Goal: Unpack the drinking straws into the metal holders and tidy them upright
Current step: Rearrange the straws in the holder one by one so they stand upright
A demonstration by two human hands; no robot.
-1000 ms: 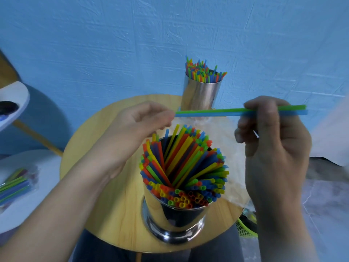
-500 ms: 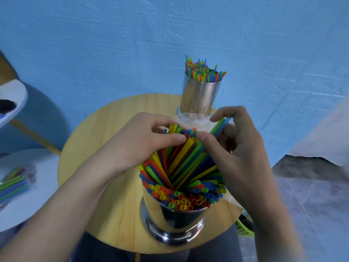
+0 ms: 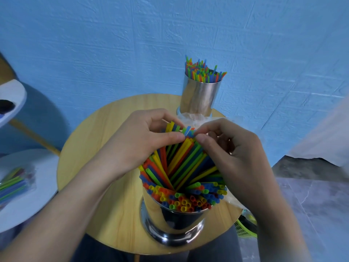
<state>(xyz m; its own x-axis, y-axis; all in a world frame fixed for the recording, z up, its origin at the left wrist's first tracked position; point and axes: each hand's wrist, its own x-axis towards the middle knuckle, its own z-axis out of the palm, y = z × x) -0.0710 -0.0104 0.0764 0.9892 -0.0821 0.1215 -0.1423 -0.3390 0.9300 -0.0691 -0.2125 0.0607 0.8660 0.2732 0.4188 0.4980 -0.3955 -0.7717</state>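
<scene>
A shiny metal holder stands at the near edge of a round wooden table, packed with coloured straws that lean in all directions. My left hand and my right hand meet over the far side of the bundle, thumbs and fingertips pinching the straw tops together. A second metal holder stands at the far edge, filled with upright straws. Crumpled clear plastic wrapping lies between the two holders, partly hidden by my hands.
A white round surface at the left carries a clear bag of more straws. Another white surface sits higher at the far left. A blue wall rises behind the table. A green basket shows below the table's right edge.
A second ago my hands held a green and a blue straw level above the holder. Those straws went into the bundle, and both hands have closed in on the straw tops.
</scene>
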